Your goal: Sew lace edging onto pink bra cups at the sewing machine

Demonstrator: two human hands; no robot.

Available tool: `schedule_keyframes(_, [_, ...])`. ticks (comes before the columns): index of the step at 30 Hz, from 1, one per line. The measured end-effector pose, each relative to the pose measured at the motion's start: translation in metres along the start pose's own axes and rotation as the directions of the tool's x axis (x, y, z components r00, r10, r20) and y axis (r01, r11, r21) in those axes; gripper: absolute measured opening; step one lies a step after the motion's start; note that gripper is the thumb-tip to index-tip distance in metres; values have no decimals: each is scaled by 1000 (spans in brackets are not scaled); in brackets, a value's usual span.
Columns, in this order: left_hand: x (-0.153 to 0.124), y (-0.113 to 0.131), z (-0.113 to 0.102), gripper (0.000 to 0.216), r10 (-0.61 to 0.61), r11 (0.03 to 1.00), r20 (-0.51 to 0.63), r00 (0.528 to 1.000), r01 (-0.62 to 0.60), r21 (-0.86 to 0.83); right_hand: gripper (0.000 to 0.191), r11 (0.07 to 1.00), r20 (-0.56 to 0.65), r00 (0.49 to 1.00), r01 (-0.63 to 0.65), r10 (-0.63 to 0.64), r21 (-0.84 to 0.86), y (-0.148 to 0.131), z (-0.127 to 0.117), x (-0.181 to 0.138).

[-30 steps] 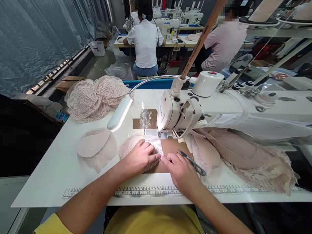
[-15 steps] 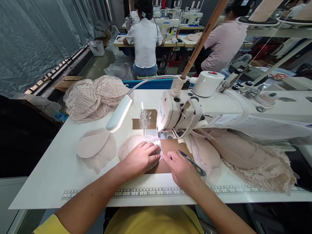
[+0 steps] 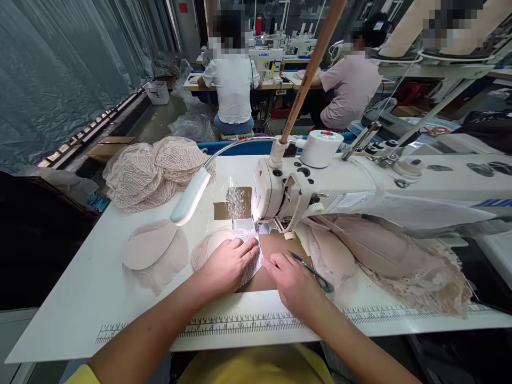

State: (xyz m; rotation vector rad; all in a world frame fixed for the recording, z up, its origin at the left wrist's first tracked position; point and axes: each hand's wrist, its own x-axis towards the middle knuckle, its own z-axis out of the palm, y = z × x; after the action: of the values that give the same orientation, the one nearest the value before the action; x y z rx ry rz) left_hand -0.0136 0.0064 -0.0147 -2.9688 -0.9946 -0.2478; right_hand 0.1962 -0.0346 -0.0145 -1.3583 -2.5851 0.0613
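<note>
A pale pink lace cup piece (image 3: 212, 246) lies at the sewing machine's needle area, its edge by the presser foot. My left hand (image 3: 230, 264) rests on it, fingers stretched out over the lace and pressing it down. My right hand (image 3: 294, 277) is closed, thumb and forefinger pinching the near right edge of the same piece; the rest of its fingers curl underneath. Dark thread snips (image 3: 316, 274) lie right beside my right hand, on the brown plate (image 3: 278, 244). The white sewing machine (image 3: 304, 184) partly hides the stitching spot.
A beige cup with lace (image 3: 150, 248) lies at left, a lace pile (image 3: 156, 170) behind it. More cups and lace (image 3: 384, 256) lie right under the machine arm. A lamp (image 3: 191, 197) reaches over the table (image 3: 88, 288). Two people sit at machines ahead.
The camera view has shifted slightly, so the table and machine sit lower and further left. Both hands keep their places on the lace cup piece, with little visible movement.
</note>
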Motion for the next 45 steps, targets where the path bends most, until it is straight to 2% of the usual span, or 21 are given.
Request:
schedule_keyframes(9, [4, -4, -5, 52, -17, 998, -13, 1000, 16, -56, 32, 1000, 72, 997, -14, 14, -1, 1, -8, 8])
schedule_keyframes(14, [10, -17, -8, 50, 7, 998, 20, 1000, -6, -61, 35, 1000, 172, 985, -13, 10, 17, 6, -12, 18])
schedule_keyframes(21, [20, -36, -7, 47, 18, 999, 24, 1000, -17, -38, 27, 998, 275, 959, -57, 62, -26, 9, -25, 42])
schedule_keyframes(27, [27, -47, -7, 45, 37, 998, 4, 999, -37, -57, 38, 994, 216, 971, -90, 102, -68, 10, -18, 47])
schedule_keyframes(31, [23, -42, -5, 34, 65, 994, -73, 995, -72, -88, 43, 993, 165, 981, -89, 101, -81, 11, -13, 43])
schedule_keyframes(34, [19, -37, -2, 34, 91, 989, -80, 993, -99, -113, 43, 993, 141, 985, -84, 95, -84, 11, -12, 42])
schedule_keyframes(45, [29, -49, -3, 35, 36, 988, -72, 997, -46, -147, 57, 990, 110, 987, -109, 118, -90, 16, -2, 48])
